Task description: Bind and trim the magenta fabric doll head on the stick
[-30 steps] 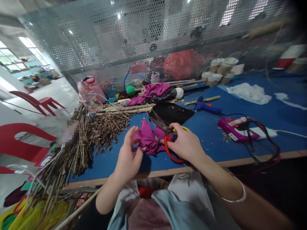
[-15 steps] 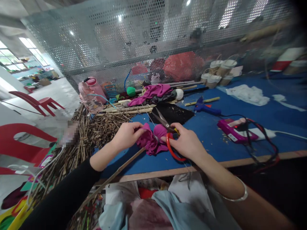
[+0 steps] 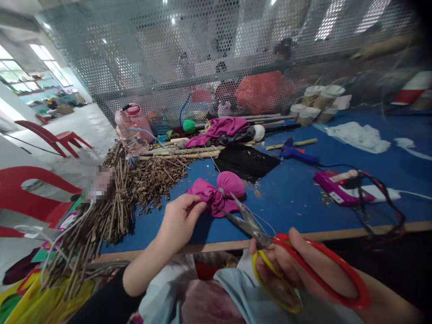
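My left hand (image 3: 178,222) pinches the loose end of a magenta cloth bundle (image 3: 218,193) tied with thin wire, which lies on the blue table (image 3: 290,198). My right hand (image 3: 297,265) has its fingers through the red and yellow handles of a pair of scissors (image 3: 270,238). It is drawn back near the table's front edge. The blades point up and left toward the bundle, their tips close to the wire.
Dry twigs and bundled sticks (image 3: 111,202) lie at the left. Behind are a pink bottle (image 3: 131,126), bamboo rods, black cloth (image 3: 245,162), a blue glue gun (image 3: 297,153), a pink device with cables (image 3: 340,186), white cloth and a perforated metal screen. Red chairs stand far left.
My right hand has pulled the scissors back from the bundle toward me and now grips the handles. The left hand has shifted to pinch the bundle's left end.
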A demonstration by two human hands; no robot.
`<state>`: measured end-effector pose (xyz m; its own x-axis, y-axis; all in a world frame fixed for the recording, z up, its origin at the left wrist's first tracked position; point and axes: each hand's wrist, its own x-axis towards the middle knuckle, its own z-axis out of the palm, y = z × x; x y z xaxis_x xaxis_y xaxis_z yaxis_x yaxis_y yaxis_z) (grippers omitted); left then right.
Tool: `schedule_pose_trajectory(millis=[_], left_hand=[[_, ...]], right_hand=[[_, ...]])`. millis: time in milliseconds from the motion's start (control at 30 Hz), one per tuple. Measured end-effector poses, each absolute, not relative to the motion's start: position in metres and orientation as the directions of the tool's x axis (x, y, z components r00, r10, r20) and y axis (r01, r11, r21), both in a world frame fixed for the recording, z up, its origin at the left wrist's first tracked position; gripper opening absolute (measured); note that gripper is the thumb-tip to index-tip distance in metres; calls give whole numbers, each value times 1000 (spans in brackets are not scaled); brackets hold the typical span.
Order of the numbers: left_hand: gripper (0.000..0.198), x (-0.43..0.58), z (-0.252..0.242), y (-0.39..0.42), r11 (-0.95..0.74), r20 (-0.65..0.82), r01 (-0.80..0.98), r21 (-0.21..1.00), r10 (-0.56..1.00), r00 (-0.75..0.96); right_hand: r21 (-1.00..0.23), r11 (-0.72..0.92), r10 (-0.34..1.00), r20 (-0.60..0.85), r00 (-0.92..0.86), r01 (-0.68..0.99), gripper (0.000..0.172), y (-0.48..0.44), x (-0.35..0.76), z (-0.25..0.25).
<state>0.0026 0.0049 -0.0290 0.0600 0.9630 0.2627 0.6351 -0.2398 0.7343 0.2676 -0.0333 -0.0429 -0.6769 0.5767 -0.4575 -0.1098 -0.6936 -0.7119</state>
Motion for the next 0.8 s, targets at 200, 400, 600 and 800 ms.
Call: schedule_pose_trajectory(millis=[200, 400, 600, 800], left_hand=[[10, 15, -71, -12, -331, 473, 465, 821, 851, -229], [8, 12, -75, -17, -413, 541, 500, 761, 830, -138], [15, 12, -81, -22, -495, 597, 574, 652, 802, 13], [13, 11, -84, -22, -484, 579, 539, 689, 815, -8]], right_hand=[[-756, -655, 507, -460, -729, 21, 68, -15, 237, -37], [-772, -624, 509, -522, -684, 125, 68, 5, 229, -36], [-783, -594, 544, -558, -627, 182, 59, 10, 226, -17], [-722, -648, 531, -657, -535, 242, 56, 10, 221, -14]])
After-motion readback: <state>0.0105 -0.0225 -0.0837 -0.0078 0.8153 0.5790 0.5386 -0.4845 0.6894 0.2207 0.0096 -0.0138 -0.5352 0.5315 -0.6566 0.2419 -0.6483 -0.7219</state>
